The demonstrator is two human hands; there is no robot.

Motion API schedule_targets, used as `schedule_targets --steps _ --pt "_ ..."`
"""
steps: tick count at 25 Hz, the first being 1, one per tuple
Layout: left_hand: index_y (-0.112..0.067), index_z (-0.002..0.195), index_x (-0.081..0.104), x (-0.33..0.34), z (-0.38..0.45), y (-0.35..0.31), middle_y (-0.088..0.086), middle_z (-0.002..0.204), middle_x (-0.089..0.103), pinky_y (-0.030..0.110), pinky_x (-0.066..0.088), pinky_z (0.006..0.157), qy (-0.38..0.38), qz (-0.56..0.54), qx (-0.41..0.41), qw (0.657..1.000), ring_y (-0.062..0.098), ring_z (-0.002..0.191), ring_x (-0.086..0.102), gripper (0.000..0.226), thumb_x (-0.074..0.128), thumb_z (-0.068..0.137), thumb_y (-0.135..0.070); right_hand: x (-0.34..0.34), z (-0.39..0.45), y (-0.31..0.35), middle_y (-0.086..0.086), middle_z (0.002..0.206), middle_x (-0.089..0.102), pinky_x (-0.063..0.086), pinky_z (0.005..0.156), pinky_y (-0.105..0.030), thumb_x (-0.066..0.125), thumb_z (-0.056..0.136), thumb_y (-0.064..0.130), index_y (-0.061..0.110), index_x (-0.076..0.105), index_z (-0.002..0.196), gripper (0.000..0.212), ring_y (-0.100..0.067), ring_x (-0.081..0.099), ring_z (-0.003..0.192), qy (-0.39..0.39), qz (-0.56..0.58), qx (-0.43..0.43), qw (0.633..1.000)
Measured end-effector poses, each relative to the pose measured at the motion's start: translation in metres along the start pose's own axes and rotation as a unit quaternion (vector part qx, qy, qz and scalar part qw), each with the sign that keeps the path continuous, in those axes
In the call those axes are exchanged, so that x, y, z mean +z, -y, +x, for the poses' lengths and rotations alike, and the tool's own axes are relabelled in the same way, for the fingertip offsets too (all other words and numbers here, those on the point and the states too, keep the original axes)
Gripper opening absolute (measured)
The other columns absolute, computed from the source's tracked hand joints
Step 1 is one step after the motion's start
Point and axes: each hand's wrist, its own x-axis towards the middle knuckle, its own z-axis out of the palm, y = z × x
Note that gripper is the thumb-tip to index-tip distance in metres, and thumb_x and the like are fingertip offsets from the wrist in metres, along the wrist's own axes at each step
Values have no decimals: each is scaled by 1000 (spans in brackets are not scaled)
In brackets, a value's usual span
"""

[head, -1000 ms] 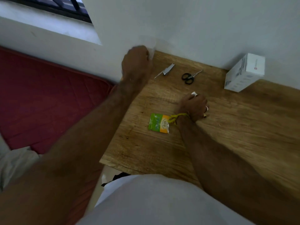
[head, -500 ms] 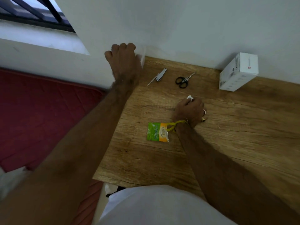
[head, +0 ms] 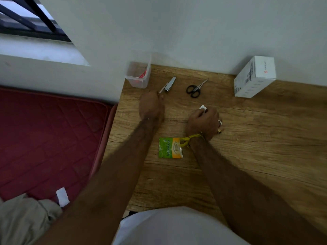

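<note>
Nail clipper (head: pixel 169 84) at the back of the counter (head: pixel 247 138), just right of a clear tub (head: pixel 138 76): light, stiff, slick metal, likely best pinched across the flat sides mid-body. Left hand (head: pixel 152 107) at its lever tip, fingers blurred, grip impossible to tell. Right hand (head: pixel 203 121) curled round a soft white wad (head: pixel 203 107).

Desk (head: pixel 247 138) back row, left to right: container (head: pixel 138 75), nail clipper (head: pixel 169 84), scissors (head: pixel 194 89), box (head: pixel 254 76).
Left hand (head: pixel 151 108): just before the nail clipper.
Wad (head: pixel 203 108): in the right hand (head: pixel 203 121), before the scissors.
Sachet (head: pixel 169 148): nearer, between the forearms.
Mattress (head: pixel 49 135): left of the desk.
</note>
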Motion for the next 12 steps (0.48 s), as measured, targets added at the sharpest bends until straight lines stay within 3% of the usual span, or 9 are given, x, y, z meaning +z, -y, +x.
schedule_targets --steps 6,12 --pt "-8 114 67 -2 18 -13 9 115 68 32 51 87 35 47 -26 998 23 106 64 21 60 98 -18 -1 0 0 -8 98 66 33 90 -41 50 94 32 9 62 96 26 -32 59 98 -1 2 4 1000" --pt "2 128 53 2 4 -13 22 130 54 35 44 95 49 166 52 984 31 118 52 31 44 99 -2 3 1 -1 -6 96 66 43 91 -50 45 92 37 11 60 93 30 -32 59 95 1 20 7 1000"
